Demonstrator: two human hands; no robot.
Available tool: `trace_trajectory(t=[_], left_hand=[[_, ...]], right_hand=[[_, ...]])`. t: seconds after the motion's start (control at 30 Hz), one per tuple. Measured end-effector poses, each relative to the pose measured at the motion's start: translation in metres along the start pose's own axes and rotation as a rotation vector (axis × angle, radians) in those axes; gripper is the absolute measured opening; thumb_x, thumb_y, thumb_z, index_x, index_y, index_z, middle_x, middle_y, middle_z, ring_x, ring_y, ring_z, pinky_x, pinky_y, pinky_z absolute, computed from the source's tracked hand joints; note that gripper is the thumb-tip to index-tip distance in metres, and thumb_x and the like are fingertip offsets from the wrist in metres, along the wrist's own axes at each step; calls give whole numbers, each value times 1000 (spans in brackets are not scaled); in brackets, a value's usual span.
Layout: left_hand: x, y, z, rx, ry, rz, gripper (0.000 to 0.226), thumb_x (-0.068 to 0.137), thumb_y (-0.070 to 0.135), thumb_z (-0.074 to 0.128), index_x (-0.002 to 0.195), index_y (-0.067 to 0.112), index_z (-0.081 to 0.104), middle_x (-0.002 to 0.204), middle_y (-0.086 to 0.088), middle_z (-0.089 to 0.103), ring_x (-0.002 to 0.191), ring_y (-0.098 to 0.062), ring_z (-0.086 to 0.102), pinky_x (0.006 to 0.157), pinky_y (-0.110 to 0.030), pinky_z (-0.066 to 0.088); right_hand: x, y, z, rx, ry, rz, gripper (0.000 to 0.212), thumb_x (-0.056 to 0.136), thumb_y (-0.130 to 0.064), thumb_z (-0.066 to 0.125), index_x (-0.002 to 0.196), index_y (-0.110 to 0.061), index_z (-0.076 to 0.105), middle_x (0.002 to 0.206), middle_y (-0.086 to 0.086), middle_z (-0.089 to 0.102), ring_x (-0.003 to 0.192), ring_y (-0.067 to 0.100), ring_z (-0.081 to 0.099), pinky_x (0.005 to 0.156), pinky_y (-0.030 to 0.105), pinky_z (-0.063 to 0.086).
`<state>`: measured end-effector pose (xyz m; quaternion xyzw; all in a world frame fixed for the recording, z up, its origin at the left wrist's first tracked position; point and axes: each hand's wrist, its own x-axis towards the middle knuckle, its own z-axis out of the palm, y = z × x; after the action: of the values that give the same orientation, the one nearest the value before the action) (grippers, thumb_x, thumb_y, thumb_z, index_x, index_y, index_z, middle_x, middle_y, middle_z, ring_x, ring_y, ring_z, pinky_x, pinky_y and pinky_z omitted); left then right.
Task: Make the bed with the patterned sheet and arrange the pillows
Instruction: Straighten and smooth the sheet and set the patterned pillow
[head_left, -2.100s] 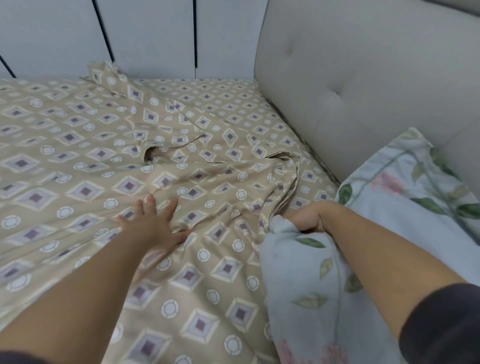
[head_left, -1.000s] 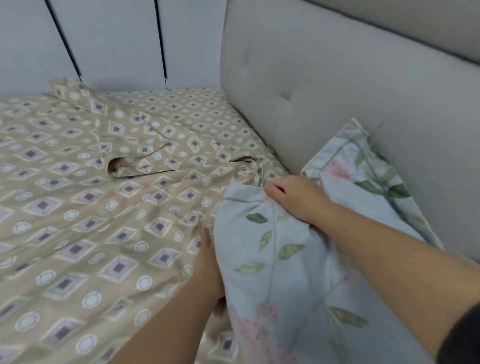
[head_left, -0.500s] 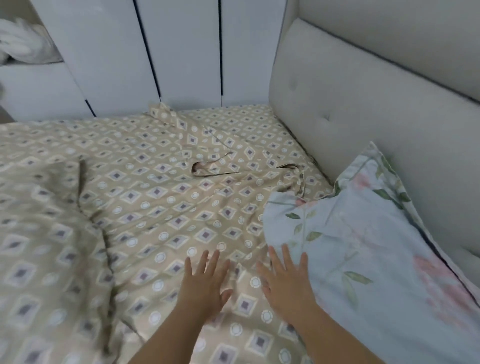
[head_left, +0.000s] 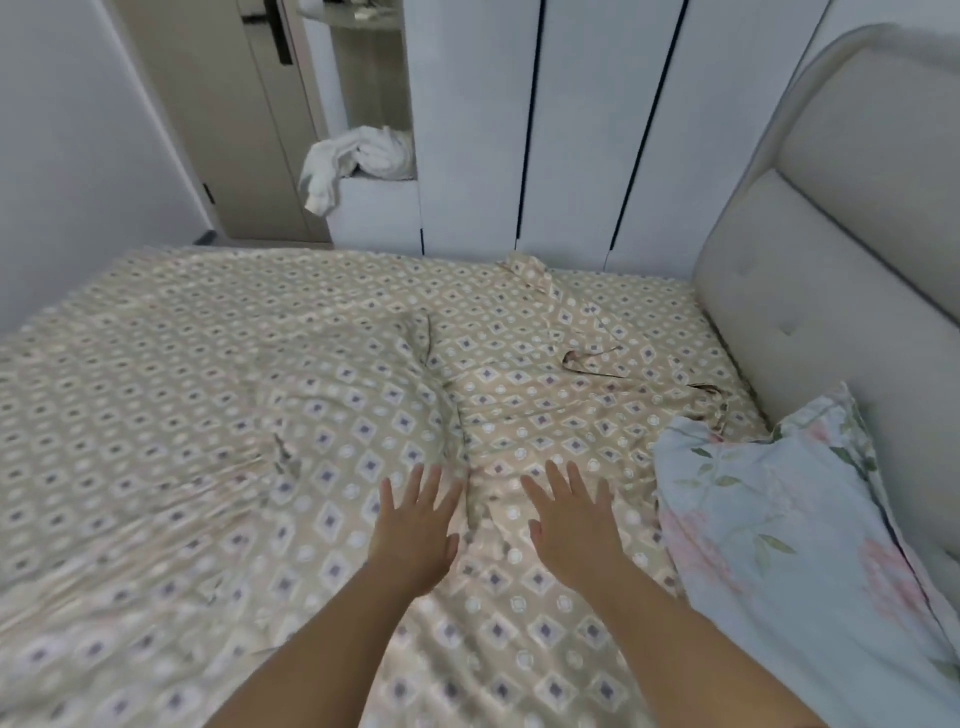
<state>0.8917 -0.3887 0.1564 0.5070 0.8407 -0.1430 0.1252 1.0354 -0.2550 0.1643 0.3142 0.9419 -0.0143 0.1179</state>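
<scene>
A beige patterned sheet (head_left: 208, 395) with diamonds and circles covers the bed, creased along a fold (head_left: 447, 415) near the middle. A pale floral pillow (head_left: 779, 519) lies at the right, leaning on the padded headboard (head_left: 831, 291). My left hand (head_left: 415, 530) rests flat on the sheet with its fingers spread, just left of the fold. My right hand (head_left: 571, 525) lies flat beside it, fingers apart, to the left of the pillow and not touching it. Neither hand holds anything.
White wardrobe doors (head_left: 571, 130) stand behind the far edge of the bed. A white cloth (head_left: 358, 161) hangs over a low white unit at the back. A doorway (head_left: 223, 119) opens at the far left, next to a plain wall.
My right hand let go of the pillow and came down onto the sheet beside my left hand. Both hands slid left, away from the pillow. The view lifted and shows more of the room.
</scene>
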Motion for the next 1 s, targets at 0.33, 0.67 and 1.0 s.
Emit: trace_trajectory(t=[0.33, 0.67, 1.0], left_hand=[[-204, -212, 13, -56, 10, -202, 66, 101, 44, 25, 151, 23, -11, 159, -8, -18, 146, -28, -16, 117, -56, -1], [-341, -392, 64, -134, -35, -326, 65, 100, 41, 29, 153, 21, -4, 160, -8, -10, 147, -28, -12, 118, -55, 5], [-318, -417, 126, -112, -73, -229, 63, 100, 37, 35, 152, 21, 4, 161, -6, -1, 148, -27, -4, 117, -54, 7]], right_hand=[[-65, -241, -89, 41, -2, -144, 54, 102, -36, 29, 152, -29, 8, 161, 4, 4, 148, 27, 0, 117, 54, 6], [-100, -448, -117, 70, -67, -233, 54, 102, -34, 32, 152, -28, 14, 160, 3, 11, 148, 25, 5, 118, 51, 11], [-64, -495, -47, -37, -124, -263, 56, 102, -31, 33, 152, -29, 9, 161, 4, 7, 148, 27, 6, 116, 52, 15]])
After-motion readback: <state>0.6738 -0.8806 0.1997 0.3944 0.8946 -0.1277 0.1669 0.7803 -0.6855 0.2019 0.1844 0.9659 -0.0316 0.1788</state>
